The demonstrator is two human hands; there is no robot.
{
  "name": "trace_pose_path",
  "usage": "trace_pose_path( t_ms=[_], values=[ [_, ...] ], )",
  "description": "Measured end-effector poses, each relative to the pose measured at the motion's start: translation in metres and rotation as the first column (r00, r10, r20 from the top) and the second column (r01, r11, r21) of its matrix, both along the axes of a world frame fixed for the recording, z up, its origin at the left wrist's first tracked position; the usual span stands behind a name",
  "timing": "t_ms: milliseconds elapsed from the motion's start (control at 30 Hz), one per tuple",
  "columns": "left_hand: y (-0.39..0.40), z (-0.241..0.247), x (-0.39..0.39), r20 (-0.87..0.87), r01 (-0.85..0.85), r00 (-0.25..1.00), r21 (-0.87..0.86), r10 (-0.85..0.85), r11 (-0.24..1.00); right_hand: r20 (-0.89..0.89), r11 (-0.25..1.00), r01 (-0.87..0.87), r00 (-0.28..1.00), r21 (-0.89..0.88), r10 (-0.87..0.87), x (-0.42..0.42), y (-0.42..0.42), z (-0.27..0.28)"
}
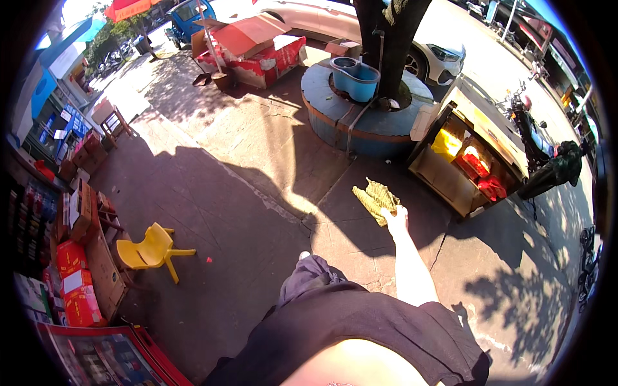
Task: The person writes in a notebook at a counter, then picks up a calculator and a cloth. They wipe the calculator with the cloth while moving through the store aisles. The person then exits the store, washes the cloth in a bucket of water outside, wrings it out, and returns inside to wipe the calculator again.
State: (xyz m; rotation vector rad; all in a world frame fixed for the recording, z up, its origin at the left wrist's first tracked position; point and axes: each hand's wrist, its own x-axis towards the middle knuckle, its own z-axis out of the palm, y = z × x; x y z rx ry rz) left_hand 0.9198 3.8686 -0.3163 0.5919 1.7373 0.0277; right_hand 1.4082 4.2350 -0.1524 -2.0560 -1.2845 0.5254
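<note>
My right hand (398,221) is stretched out ahead, gripping a crumpled yellow-green cloth (376,199) by its near corner. The cloth hangs over shaded pavement. My left hand is out of view. Beyond the cloth a round tree planter (333,118) rings a trunk (393,53). On its rim rests a blue mop bucket (355,79) with a round basket in its top. To the right of the cloth stands an open-fronted box or cabinet (437,178) holding a yellow bag (446,144) and red packages (472,165).
A small yellow plastic chair (149,251) stands at left, near stacked red cartons (79,299) and a red-framed display case (145,352). Large red cardboard boxes (260,62) lie ahead, beside a parked car (434,58). A motorbike (526,120) is beyond the cabinet.
</note>
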Motion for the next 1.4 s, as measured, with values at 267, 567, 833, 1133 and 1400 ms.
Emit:
trace_pose_path(
  t_ms=[267, 567, 833, 1133, 1400],
  values=[
    [0.46, 0.048, -0.052, -0.028, -0.009, 0.999, 0.58, 0.031, 0.815, -0.456, 0.835, 0.501, 0.703, -0.227, -0.545, 0.064, 0.07, -0.106],
    [0.761, 0.101, 0.055, 0.449, -0.336, 0.892, 0.586, 0.05, 0.737, -0.621, 0.635, 0.671, 0.321, -0.384, -0.715, 0.15, 0.209, -0.213],
    [0.973, 0.179, 0.062, 0.308, -0.141, 0.938, 0.758, -0.158, 0.637, -0.425, 0.849, 0.45, 0.85, 0.277, -0.311, 0.144, 0.591, -0.06],
    [1.19, 0.117, 0.074, 0.168, 0.054, 0.889, 0.886, -0.426, 0.461, -0.988, 0.806, 0.579, 0.145, 0.124, 0.048, 0.145, 0.806, -0.035],
    [1.331, 0.11, 0.197, 0.328, 0.129, 0.566, 0.871, -0.757, 0.474, -0.629, 0.679, 0.473, 0.777, 0.561, -0.021, 0.171, 1.013, 0.03]
  ],
)
